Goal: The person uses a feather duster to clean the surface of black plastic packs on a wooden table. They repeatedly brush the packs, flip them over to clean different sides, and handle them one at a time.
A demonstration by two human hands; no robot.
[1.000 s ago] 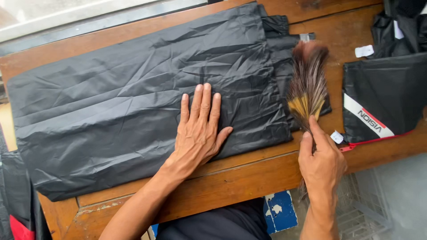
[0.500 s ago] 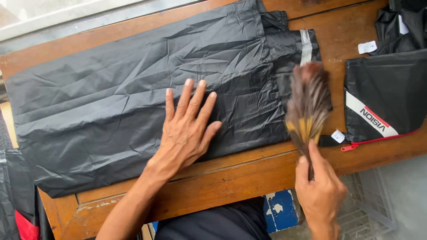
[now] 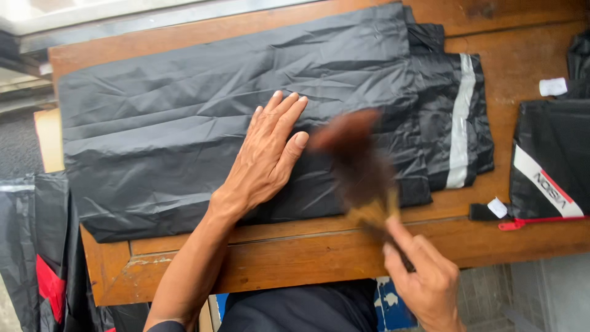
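Observation:
A folded black nylon garment (image 3: pixel 203 129) with a grey reflective stripe at its right end lies flat across a wooden table (image 3: pixel 295 258). My left hand (image 3: pixel 267 154) rests palm down on the fabric, fingers together and pointing away from me. My right hand (image 3: pixel 424 280) grips the handle of a brown feather duster (image 3: pixel 356 163) at the table's near edge. The duster's feathers are blurred and lie over the garment just right of my left hand.
A black zip pouch (image 3: pixel 550 160) with a red zipper and a white slanted stripe lies at the table's right side. More black fabric with a red patch (image 3: pixel 43 252) hangs at the lower left. A grey ledge (image 3: pixel 153 21) runs behind the table.
The duster has swept left from the garment's right end onto the fabric beside my left hand. The view has shifted, showing more of the striped end. My left hand stays pressed on the fabric.

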